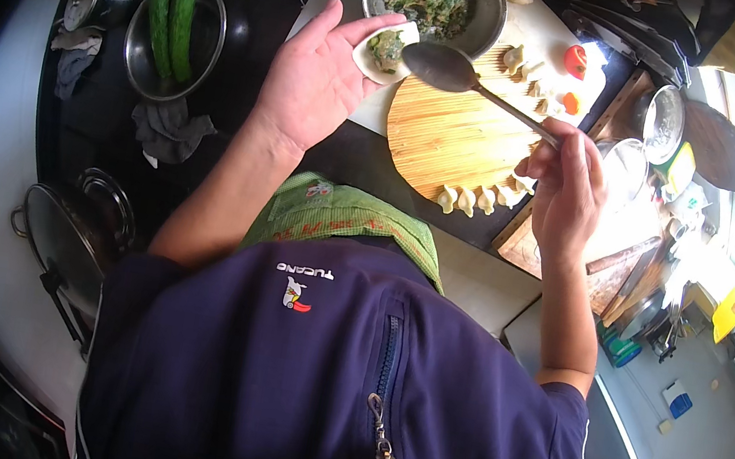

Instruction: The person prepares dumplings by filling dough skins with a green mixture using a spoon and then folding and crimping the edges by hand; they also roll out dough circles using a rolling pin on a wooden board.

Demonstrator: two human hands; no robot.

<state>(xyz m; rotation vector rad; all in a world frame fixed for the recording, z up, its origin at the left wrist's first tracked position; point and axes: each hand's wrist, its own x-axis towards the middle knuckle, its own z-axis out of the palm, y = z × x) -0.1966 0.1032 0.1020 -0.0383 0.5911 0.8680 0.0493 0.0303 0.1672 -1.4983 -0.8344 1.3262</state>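
On the fingers of my left hand (323, 75) lies a round dumpling wrapper (363, 61) with a mound of green-flecked filling (386, 50) on it. My right hand (571, 182) grips the handle of a metal spoon (440, 66), its bowl at the wrapper's right edge. Beyond the hands is a steel bowl (491, 29) of chopped filling. Folded dumplings (486, 200) line the near and far right edges of a round bamboo board (437, 129), which lies between my hands.
Two cucumbers (183, 20) lie across a steel bowl (209, 71) at the left, near a grey cloth (170, 132). A cut tomato (575, 61) is at the far right. A wooden board (524, 243) with a rolling pin (623, 255) lies at the right.
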